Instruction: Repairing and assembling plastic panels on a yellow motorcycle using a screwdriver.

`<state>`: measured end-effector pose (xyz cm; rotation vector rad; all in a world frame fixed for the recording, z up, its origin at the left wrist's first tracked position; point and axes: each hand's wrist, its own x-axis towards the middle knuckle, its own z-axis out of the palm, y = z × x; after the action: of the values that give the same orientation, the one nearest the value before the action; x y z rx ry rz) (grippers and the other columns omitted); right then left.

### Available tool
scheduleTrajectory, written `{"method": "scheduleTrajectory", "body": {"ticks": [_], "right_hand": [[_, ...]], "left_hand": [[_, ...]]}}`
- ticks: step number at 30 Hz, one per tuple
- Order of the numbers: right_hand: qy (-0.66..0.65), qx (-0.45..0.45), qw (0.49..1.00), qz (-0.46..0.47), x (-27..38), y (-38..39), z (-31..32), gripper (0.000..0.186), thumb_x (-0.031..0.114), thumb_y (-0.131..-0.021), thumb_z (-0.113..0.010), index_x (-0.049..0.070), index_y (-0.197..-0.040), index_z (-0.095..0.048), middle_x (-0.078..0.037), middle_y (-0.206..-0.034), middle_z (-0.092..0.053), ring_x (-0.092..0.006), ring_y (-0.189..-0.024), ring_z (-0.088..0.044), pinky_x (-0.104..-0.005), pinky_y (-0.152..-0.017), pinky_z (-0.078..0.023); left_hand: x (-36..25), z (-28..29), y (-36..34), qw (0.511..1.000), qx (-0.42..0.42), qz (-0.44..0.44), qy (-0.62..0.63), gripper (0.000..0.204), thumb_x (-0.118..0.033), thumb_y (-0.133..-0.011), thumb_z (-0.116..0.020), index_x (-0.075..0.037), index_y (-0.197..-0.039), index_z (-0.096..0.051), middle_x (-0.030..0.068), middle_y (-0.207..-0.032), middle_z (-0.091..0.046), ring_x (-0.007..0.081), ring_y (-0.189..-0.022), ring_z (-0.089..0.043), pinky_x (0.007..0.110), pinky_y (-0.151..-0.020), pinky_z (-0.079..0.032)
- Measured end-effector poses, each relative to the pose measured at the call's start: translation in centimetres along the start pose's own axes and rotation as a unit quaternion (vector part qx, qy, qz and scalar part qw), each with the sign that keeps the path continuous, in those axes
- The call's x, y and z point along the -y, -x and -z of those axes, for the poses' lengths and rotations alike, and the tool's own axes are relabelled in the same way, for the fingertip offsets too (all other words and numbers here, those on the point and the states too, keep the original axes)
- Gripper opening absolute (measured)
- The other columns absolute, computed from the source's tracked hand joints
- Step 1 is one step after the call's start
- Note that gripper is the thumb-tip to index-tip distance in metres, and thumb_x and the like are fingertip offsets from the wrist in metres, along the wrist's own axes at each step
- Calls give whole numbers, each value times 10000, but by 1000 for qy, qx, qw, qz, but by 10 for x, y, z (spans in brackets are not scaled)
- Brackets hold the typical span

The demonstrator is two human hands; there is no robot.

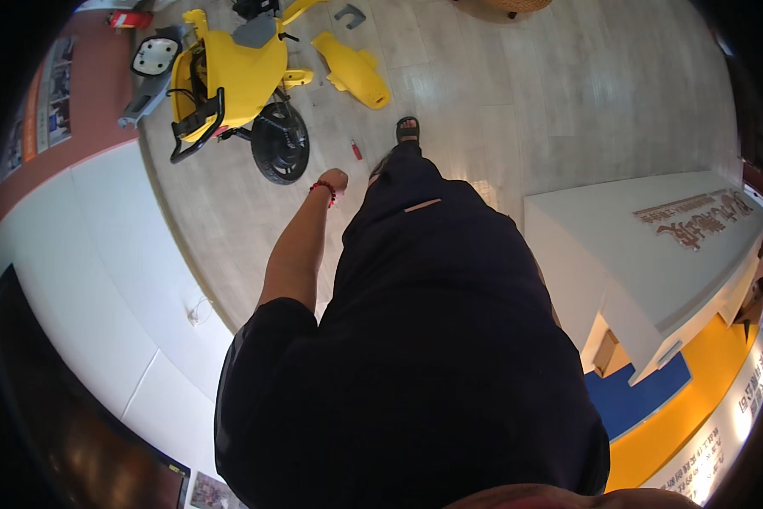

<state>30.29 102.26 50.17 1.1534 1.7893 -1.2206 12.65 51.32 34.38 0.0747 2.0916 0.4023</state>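
Note:
My left hand (336, 180) hangs beside my leg with a red-and-black bead bracelet at the wrist. Its fingers point away and are mostly hidden, so I cannot tell whether they are closed. My right hand is out of view. Closest to the left hand, a small red tool or handle (356, 150) lies on the floor. Ahead and to the left is a yellow electric scooter (245, 72), partly taken apart, with its black wheel (279, 144) toward me. A loose yellow body panel (352, 72) rests on the floor to its right.
A grey U-shaped part (349, 15) lies at the far edge. Left of the scooter are a seat turned underside out (156, 55) and a grey panel (148, 97). A white wall (101, 212) runs along my left; a white counter (636, 246) stands at right.

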Motion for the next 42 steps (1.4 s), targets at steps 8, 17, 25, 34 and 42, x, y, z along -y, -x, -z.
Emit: {"method": "scheduleTrajectory", "body": {"ticks": [8, 17, 25, 34, 42], "right_hand": [[43, -34, 994, -94, 74, -40, 62, 286, 300, -876, -479, 70, -715, -535, -1, -552, -432, -121, -458, -410, -282, -432, -331], [31, 25, 999, -32, 194, -128, 101, 273, 306, -848, -507, 52, -749, -529, 6, -566, -430, -114, -458, -421, -265, -423, -326], [168, 24, 984, -49, 241, -199, 194, 301, 316, -873, -478, 48, -751, -543, -10, -563, -442, -142, -459, -435, -291, -430, -344], [213, 41, 974, -59, 296, -248, 242, 300, 348, -887, -473, 84, -760, -538, 17, -583, -433, -135, -514, -441, -305, -528, -370], [255, 112, 960, -10, 341, -253, 183, 310, 310, -889, -483, 38, -755, -547, -5, -579, -442, -136, -494, -420, -291, -471, -347]], "left_hand": [[-60, 62, -24, 980, -19, -175, -91, 216, -75, -722, -596, -4, -926, -595, 129, -845, -631, 242, -729, -621, 370, -606, -515], [-59, 19, 1, 910, -55, 164, 377, 314, -201, -830, -381, 1, -688, -574, 108, -609, -581, 238, -496, -559, 366, -473, -440], [-143, -27, 17, 908, -24, 177, 379, 149, -72, -827, -445, 6, -769, -559, 102, -640, -589, 206, -544, -598, 349, -471, -472], [-239, -25, 2, 866, -103, 161, 462, 281, -213, -845, -419, -8, -930, -592, 115, -756, -625, 192, -593, -601, 322, -537, -486], [-208, -97, 17, 824, -108, 238, 503, 354, -252, -880, -432, -21, -1122, -547, 106, -871, -624, 175, -586, -572, 306, -499, -467]]}}
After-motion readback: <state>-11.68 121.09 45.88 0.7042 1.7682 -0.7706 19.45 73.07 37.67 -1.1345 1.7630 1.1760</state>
